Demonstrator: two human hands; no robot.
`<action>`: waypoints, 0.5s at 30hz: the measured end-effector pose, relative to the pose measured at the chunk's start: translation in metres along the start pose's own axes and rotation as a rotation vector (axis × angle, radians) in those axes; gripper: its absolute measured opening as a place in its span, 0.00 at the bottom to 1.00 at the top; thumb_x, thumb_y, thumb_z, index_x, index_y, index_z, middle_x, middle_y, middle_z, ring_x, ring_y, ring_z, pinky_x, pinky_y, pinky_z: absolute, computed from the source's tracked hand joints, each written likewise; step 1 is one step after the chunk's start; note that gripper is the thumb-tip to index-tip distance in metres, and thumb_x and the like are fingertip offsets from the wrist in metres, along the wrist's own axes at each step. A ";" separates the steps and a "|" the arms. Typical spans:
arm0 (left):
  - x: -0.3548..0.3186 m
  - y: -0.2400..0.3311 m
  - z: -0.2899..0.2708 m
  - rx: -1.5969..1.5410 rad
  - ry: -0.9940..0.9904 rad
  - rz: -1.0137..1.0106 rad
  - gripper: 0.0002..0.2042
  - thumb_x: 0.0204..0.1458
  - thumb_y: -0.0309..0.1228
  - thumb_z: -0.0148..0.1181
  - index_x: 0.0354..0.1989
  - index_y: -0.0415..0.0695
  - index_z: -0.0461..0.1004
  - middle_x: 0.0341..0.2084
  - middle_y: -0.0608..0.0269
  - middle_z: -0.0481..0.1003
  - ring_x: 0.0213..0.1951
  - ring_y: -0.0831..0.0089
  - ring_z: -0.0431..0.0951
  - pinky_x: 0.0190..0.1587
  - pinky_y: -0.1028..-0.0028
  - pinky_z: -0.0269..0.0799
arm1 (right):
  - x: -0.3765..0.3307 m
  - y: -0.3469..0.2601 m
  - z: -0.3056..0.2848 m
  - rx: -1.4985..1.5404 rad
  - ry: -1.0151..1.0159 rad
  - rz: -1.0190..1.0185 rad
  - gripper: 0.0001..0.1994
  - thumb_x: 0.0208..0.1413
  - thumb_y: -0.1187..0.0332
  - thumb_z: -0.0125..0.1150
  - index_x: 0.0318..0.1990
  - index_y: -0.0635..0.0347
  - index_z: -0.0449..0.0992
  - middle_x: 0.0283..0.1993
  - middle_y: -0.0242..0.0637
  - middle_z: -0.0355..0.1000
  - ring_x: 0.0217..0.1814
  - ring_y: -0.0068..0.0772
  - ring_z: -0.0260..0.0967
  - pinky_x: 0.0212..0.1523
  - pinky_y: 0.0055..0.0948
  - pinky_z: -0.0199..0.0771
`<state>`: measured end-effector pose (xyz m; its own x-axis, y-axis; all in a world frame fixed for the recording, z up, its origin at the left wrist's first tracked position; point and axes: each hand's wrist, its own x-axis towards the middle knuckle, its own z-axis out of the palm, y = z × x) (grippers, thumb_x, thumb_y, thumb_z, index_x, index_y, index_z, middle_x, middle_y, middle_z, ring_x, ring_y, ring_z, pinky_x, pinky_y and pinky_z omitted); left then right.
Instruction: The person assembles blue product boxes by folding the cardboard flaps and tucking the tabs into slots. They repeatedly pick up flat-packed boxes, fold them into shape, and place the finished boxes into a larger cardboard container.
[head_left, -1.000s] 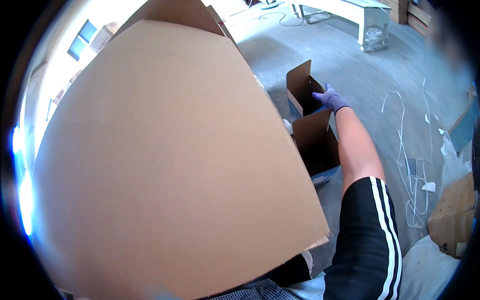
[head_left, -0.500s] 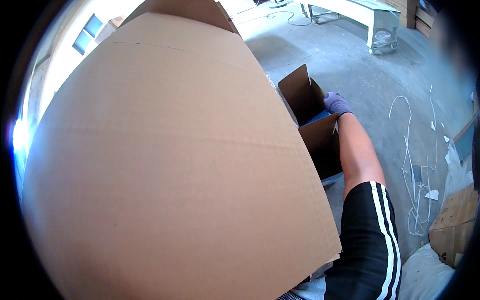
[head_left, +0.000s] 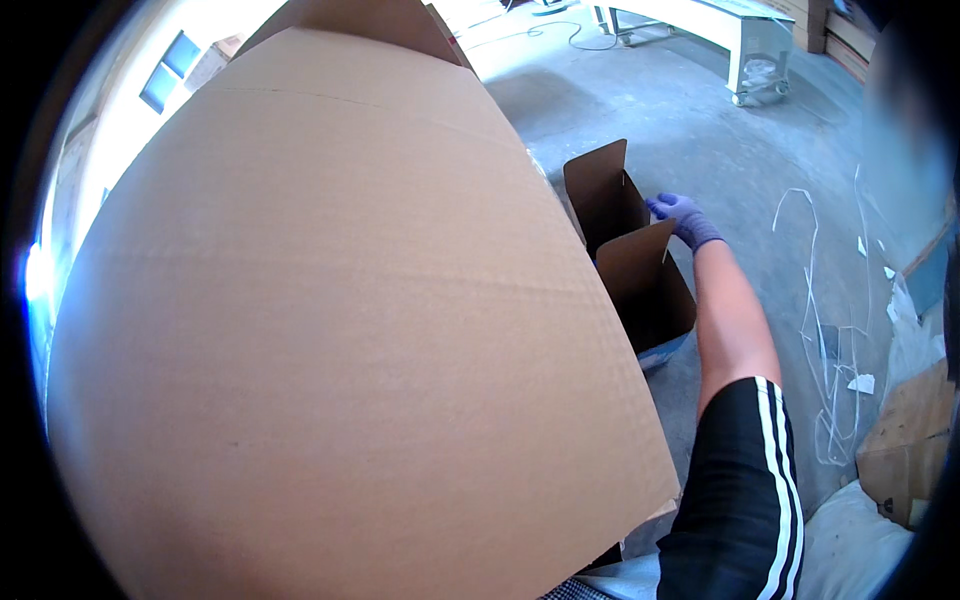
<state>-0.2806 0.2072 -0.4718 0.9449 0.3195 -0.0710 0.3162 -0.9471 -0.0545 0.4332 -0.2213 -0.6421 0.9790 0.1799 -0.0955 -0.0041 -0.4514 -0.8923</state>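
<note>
A big brown cardboard box [head_left: 330,330] fills most of the view, its wide side panel right in front of me. My right hand [head_left: 683,218], in a purple glove, reaches past the box's right edge to its open flaps [head_left: 628,240]. The fingers curl at the edge of the far flap; I cannot see whether they grip it. The arm wears a black sleeve with white stripes. My left hand is hidden behind the box.
Grey concrete floor [head_left: 760,160] lies to the right, with loose white plastic straps [head_left: 830,320] and paper scraps on it. A white bench on wheels [head_left: 720,30] stands at the back. Torn cardboard [head_left: 905,440] and a white bag lie at lower right.
The box's flaps and my right hand have shifted to the right and slightly down in the picture. The hand now sits at the far flap's edge.
</note>
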 end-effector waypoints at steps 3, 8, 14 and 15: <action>-0.006 0.000 -0.001 0.002 0.002 -0.011 0.18 0.39 0.41 0.69 0.41 0.49 0.81 0.45 0.53 0.76 0.50 0.48 0.70 0.53 0.48 0.66 | -0.069 -0.014 -0.025 0.362 -0.003 0.238 0.37 0.53 0.39 0.63 0.61 0.59 0.72 0.55 0.38 0.74 0.50 0.40 0.72 0.48 0.38 0.73; -0.001 -0.003 0.002 0.011 0.021 0.051 0.18 0.39 0.41 0.69 0.40 0.49 0.81 0.45 0.53 0.76 0.50 0.48 0.70 0.53 0.48 0.66 | -0.195 -0.005 -0.007 0.047 -0.168 0.280 0.30 0.55 0.41 0.61 0.58 0.50 0.74 0.55 0.30 0.75 0.53 0.40 0.72 0.54 0.44 0.72; -0.003 0.004 -0.002 -0.002 0.023 0.019 0.19 0.39 0.41 0.69 0.41 0.49 0.81 0.45 0.53 0.75 0.50 0.47 0.69 0.53 0.47 0.66 | -0.205 0.004 0.028 -0.182 0.081 0.102 0.20 0.57 0.65 0.49 0.56 0.52 0.75 0.52 0.53 0.75 0.57 0.54 0.72 0.58 0.45 0.70; -0.006 0.007 -0.003 -0.020 0.015 -0.022 0.19 0.39 0.42 0.69 0.41 0.50 0.81 0.45 0.53 0.75 0.50 0.47 0.69 0.53 0.47 0.66 | -0.198 0.006 0.031 -0.156 0.107 0.081 0.20 0.57 0.65 0.49 0.56 0.53 0.75 0.51 0.52 0.76 0.55 0.53 0.73 0.56 0.44 0.71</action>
<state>-0.2836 0.1985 -0.4692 0.9388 0.3399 -0.0554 0.3384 -0.9403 -0.0362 0.2328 -0.2322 -0.6418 0.9928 0.0475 -0.1096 -0.0605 -0.5917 -0.8039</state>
